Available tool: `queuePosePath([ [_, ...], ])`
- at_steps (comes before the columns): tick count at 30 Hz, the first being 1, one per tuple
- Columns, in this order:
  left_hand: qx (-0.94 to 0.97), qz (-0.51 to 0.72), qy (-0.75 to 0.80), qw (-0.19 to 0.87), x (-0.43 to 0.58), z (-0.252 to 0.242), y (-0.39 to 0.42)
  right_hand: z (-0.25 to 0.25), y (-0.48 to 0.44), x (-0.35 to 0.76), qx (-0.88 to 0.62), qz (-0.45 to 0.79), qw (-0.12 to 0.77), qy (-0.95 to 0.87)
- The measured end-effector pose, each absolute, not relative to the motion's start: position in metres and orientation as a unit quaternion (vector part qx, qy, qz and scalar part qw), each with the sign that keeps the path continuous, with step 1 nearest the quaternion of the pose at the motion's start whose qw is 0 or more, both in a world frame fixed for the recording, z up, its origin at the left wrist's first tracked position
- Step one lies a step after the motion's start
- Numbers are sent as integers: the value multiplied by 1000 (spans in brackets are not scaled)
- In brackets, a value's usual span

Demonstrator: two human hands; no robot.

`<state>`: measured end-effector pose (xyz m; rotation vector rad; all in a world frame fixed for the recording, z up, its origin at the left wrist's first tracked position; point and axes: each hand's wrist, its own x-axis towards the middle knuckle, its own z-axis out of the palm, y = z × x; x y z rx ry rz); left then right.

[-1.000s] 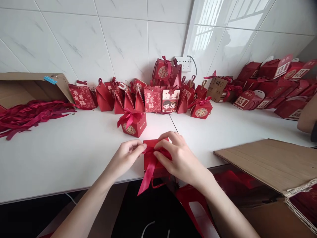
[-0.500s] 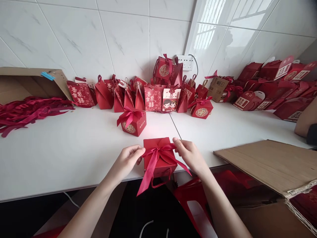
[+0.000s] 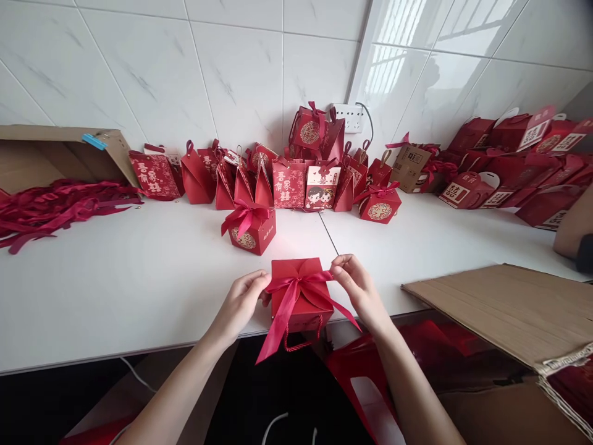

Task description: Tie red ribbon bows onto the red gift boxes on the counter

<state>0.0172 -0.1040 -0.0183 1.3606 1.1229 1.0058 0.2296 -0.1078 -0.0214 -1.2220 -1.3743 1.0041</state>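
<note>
A red gift box (image 3: pixel 303 306) sits at the table's front edge, with a pink-red ribbon (image 3: pixel 287 306) tied in a bow across its top. A twisted red cord handle hangs from its front side. At the box's left side, my left hand (image 3: pixel 243 300) pinches the left loop of the bow between thumb and fingers. My right hand (image 3: pixel 359 287) is closed on the right loop, its thumb and fingertips together beside the box's right edge. Both ribbon tails hang free, the left one past the table edge.
On the white table (image 3: pixel 139 272) stand a bowed box (image 3: pixel 252 232) and a row of red bags (image 3: pixel 290 185). Loose ribbons (image 3: pixel 65 204) lie left by a carton (image 3: pixel 60 151). More boxes (image 3: pixel 509 167) pile up right, near a person's arm (image 3: pixel 574 228). An open carton (image 3: pixel 509 309) is front right.
My right hand has shifted slightly right and its fingers have lifted and curled a little. The view has moved slightly, while the box stays at the table edge.
</note>
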Motion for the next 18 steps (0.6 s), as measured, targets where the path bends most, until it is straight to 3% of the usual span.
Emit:
queuePosePath([
  [5, 586, 415, 472, 512, 15, -19, -103, -2, -136, 231, -573, 391, 355, -626],
  [8, 581, 417, 473, 515, 16, -21, -103, 3, -150, 229, -599, 366, 321, -636],
  [15, 568, 421, 474, 525, 16, -20, -103, -2, -151, 225, -553, 350, 428, -623],
  [18, 567, 424, 472, 525, 17, -19, -104, -4, -152, 219, -551, 264, 480, -630],
])
